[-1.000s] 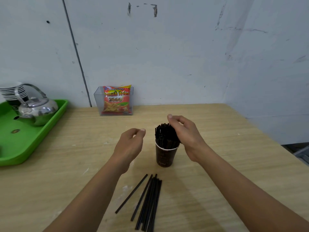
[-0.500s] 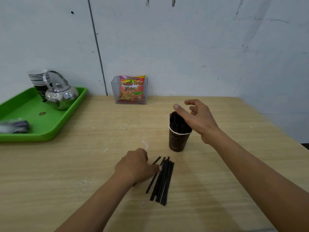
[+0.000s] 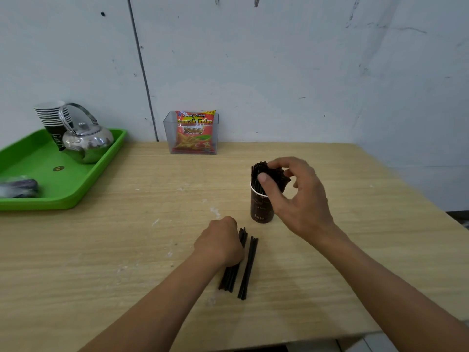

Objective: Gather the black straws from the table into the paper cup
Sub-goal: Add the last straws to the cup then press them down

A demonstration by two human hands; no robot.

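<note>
A dark brown paper cup (image 3: 261,208) stands upright on the wooden table (image 3: 127,250), packed with black straws (image 3: 258,168) that stick out of its top. My right hand (image 3: 297,196) is at the cup's top, thumb and fingers curled around the straw bundle. In front of the cup, loose black straws (image 3: 247,268) lie on the table in two small groups. My left hand (image 3: 219,243) is curled over the left group and grips it; its fingers are hidden from me.
A green tray (image 3: 63,179) at the left holds a steel kettle (image 3: 86,142), a stack of paper cups (image 3: 53,118) and a dark wrapped item (image 3: 19,188). A clear box with a snack packet (image 3: 194,132) stands by the wall. The table's right edge is close.
My left hand has closed over part of the loose straws, splitting off a few to the right. My right hand has curled down around the straws in the cup.
</note>
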